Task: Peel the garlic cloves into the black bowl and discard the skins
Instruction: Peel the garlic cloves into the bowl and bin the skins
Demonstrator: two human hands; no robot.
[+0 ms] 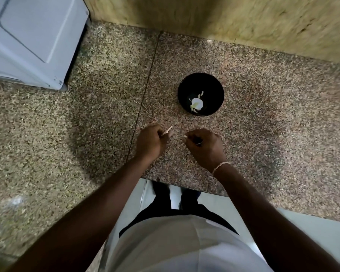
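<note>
The black bowl (201, 94) stands on the speckled granite counter (86, 124), beyond my hands. Inside it lie a white garlic bulb (197, 104) and a few pale bits. My left hand (152, 141) hovers over the counter with curled fingers and pinches a thin pale strip of garlic skin (167, 130) that sticks up to the right. My right hand (206, 147) is beside it, a little apart, fingers curled, with something small and pale at its fingertips (184, 136); what it is I cannot make out.
A white appliance (31, 36) stands at the back left of the counter. A yellowish wall (243, 22) runs along the back. The counter's front edge (185, 185) is just below my wrists, with the floor and my feet beneath.
</note>
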